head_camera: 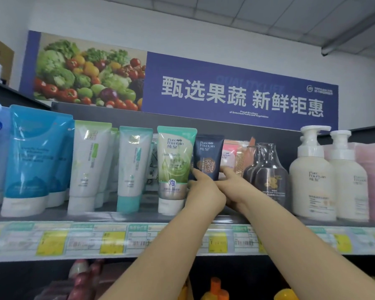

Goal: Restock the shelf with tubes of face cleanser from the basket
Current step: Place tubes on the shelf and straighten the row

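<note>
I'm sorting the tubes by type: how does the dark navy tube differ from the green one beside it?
The navy tube is shorter and narrower than the green tube. Both hands, left hand and right hand, touch the navy tube; the green one stands free, its white cap down. Both read Pure Fountain.

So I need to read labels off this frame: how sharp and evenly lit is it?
Head view: the dark blue tube and green tube print is readable; the price tags and the left blue pouches are smeared; wide-angle bending curves the shelf edge; lighting is flat, with mild glare on the pouches.
</note>
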Demonstrator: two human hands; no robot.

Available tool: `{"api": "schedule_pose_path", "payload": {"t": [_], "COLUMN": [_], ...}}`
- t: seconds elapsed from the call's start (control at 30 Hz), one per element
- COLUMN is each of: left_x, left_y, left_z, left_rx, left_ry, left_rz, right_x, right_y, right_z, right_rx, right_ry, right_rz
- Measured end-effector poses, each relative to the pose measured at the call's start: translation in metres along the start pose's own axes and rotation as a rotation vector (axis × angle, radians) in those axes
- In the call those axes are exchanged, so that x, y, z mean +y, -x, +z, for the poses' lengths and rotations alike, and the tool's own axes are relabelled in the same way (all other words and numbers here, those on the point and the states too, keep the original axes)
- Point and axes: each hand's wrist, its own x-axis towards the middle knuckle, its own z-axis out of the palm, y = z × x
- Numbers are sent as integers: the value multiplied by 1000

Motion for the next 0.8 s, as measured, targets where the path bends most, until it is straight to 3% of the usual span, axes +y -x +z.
{"api": "schedule_pose_path", "payload": {"t": [0.63,0.8], "left_x": [-7,-6], "left_y": [4,7], "left_z": [-4,1], "left_rx": [45,73], "left_ry": [65,-34], "left_rz": [83,124], "right_x": [4,7], "right_y": [-5,-7], "right_z": [-5,-5], "right_rx": [-7,7], "right_ry": [132,145], "right_rz": [-62,-61]}}
